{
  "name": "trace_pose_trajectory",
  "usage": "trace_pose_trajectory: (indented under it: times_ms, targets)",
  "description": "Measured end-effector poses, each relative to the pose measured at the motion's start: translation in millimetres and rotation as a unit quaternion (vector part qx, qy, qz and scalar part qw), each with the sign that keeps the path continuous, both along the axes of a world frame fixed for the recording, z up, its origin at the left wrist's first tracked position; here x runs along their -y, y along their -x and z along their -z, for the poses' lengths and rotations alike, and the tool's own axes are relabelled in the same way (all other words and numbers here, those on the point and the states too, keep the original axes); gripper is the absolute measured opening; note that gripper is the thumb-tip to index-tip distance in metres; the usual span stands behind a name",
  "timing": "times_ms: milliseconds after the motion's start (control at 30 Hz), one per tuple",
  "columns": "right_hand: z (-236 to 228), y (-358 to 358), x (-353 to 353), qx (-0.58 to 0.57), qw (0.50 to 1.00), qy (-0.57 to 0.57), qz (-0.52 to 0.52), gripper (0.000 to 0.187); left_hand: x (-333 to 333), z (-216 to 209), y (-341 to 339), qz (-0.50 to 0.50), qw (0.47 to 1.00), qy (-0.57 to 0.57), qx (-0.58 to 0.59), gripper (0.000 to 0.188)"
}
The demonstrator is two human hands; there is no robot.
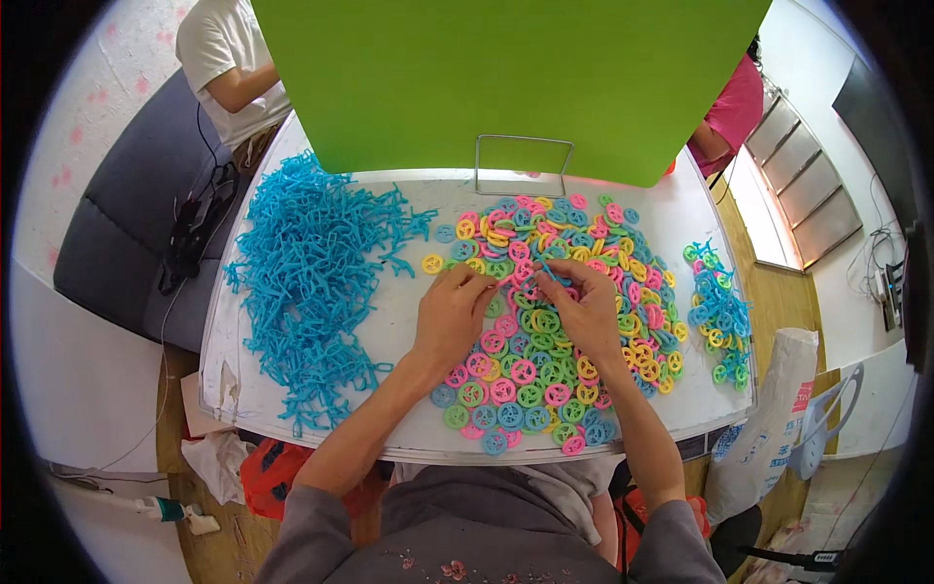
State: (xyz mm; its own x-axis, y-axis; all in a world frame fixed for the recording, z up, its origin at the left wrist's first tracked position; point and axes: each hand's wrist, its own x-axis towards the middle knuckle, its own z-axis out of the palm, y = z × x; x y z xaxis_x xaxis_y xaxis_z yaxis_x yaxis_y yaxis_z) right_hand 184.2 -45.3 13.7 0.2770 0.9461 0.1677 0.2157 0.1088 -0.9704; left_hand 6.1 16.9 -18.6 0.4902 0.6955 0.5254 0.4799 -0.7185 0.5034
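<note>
My left hand (452, 313) is closed in a pinch over the near-left part of a heap of small plastic wheels (530, 370) in pink, yellow, green and blue. What its fingertips hold, if anything, is hard to make out against the pink wheels behind them. Facing it, my right hand (590, 310) pinches a small blue plastic piece (551, 274) between thumb and fingers. The two hands' fingertips are close together above the heap. To the left lies a large pile of blue forked plastic pieces (306, 273).
At the table's right edge is a smaller pile of wheels joined with blue pieces (718, 316). A green board (516, 88) stands across the far side, with a wire stand (523, 139) before it. Two other people sit beyond the board. A white sack (769, 419) stands at the right.
</note>
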Motion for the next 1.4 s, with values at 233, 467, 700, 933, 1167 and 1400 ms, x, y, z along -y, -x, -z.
trace_pose_trajectory:
  times_ms: [233, 467, 700, 933, 1167, 1400]
  targets:
    - [7, -5, -3, 0.048, 0.998, 0.000, 0.051, 0.021, 9, -23, -3, 0.008, 0.940, 0.286, 0.186, 0.011]
    - [-6, 10, 1, -0.107, 0.993, 0.046, 0.033, 0.019, 11, -32, 2, 0.112, 0.806, 0.457, 0.359, 0.021]
    - [-2, 15, 3, -0.124, 0.990, 0.061, -0.005, 0.025, 14, -29, -1, 0.127, 0.805, 0.469, 0.339, 0.029]
    - [4, 15, 2, -0.069, 0.995, 0.078, 0.004, 0.023, 10, -20, -1, 0.120, 0.831, 0.408, 0.359, 0.022]
    - [-5, 15, 4, -0.071, 0.993, 0.095, -0.028, 0.028, 8, -30, 1, 0.123, 0.801, 0.448, 0.377, 0.022]
    - [-8, 13, 3, -0.100, 0.990, 0.094, -0.035, 0.027, 8, -27, 2, 0.135, 0.808, 0.439, 0.368, 0.024]
